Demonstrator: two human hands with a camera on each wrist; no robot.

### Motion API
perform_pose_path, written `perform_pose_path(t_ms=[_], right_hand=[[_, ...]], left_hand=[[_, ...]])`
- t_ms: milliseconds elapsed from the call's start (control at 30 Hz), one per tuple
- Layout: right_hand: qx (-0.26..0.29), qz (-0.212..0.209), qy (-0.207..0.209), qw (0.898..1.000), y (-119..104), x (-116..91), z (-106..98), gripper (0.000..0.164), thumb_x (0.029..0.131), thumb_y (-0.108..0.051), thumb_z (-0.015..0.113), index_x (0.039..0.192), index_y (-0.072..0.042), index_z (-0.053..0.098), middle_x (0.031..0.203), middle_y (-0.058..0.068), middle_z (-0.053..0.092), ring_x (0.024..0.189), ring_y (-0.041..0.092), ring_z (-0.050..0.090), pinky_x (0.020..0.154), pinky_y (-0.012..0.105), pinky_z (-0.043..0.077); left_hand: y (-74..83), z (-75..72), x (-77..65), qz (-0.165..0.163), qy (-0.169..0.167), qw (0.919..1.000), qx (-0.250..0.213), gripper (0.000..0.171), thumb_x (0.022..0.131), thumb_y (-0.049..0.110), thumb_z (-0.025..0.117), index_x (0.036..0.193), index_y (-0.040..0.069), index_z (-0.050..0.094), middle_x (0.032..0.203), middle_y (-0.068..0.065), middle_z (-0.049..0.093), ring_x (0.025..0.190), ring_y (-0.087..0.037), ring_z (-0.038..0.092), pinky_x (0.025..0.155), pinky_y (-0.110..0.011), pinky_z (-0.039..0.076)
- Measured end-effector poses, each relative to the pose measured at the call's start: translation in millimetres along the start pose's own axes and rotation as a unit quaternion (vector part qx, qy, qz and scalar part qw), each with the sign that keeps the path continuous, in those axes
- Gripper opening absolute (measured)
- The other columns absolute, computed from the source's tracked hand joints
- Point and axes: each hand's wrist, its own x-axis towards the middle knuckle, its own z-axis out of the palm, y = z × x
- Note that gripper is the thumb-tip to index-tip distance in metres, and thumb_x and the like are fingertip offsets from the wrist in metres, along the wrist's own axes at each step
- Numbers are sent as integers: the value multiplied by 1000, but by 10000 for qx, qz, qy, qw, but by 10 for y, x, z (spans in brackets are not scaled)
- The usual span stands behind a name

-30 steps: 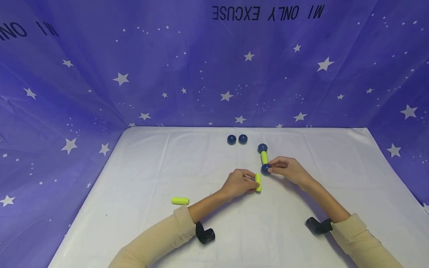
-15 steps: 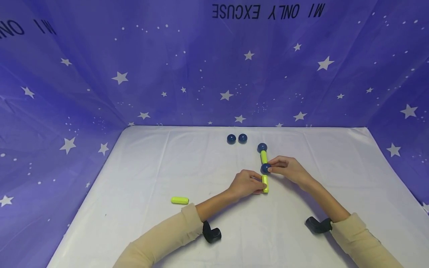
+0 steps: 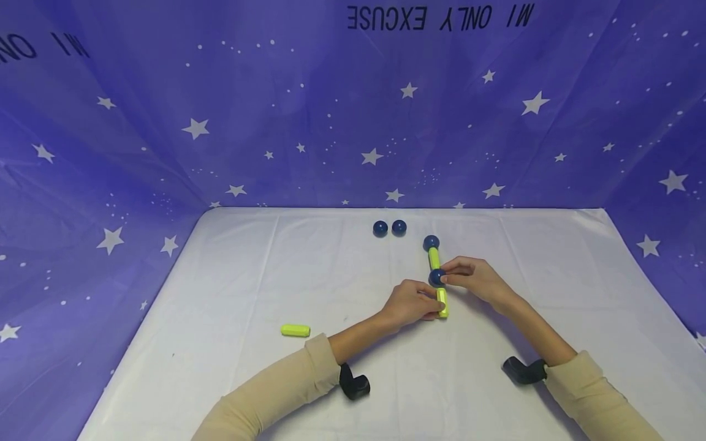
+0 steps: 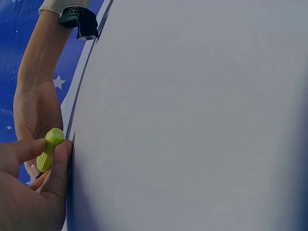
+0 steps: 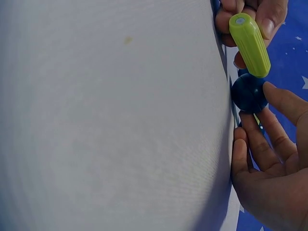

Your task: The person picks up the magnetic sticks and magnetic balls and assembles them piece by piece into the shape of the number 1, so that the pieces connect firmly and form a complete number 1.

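My left hand [image 3: 407, 304] pinches a yellow-green magnetic rod [image 3: 442, 302] between thumb and fingers. In the left wrist view the same rod [image 4: 50, 149] shows a small silvery disc in its end. My right hand [image 3: 475, 280] holds a dark blue ball [image 3: 437, 278] by its side. A second yellow-green rod [image 3: 434, 258] runs from that ball to another blue ball [image 3: 431, 243] farther back. In the right wrist view the pinched rod [image 5: 250, 45] has its lower end close to the held ball [image 5: 249, 94]; whether they touch I cannot tell.
Two loose blue balls, a left one [image 3: 380, 228] and a right one [image 3: 399, 228], sit near the table's back edge. Another yellow-green rod [image 3: 295, 331] lies at left on the white tablecloth [image 3: 231, 282]. A purple starry curtain [image 3: 331, 122] encloses the back and sides.
The left hand has moved right with its rod, from left of the near ball to just in front of it. The right hand and the ball it holds have stayed almost in place.
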Motion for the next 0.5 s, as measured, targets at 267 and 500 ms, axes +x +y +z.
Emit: perform_pose_path(t_ms=[267,500], right_hand=[[49,16,-30,10000,-5,-5,-3,44,89,-31,77,121,-3,67,114,11,71,112,27,62,90,41,43],[-5,24,-21,10000,-4,6,0,44,90,-30,77,121,-2,66,113,10,72,111,26,63,87,37,44]], left_hand=[[2,14,14,26,-29,10000,-35,23,84,5,78,105,-3,71,75,-4,73,67,-15,72,62,-24,57],[11,16,11,39,-62,9999,-149,23,85,4,77,105,-5,71,74,-5,73,67,-16,72,63,-24,57]])
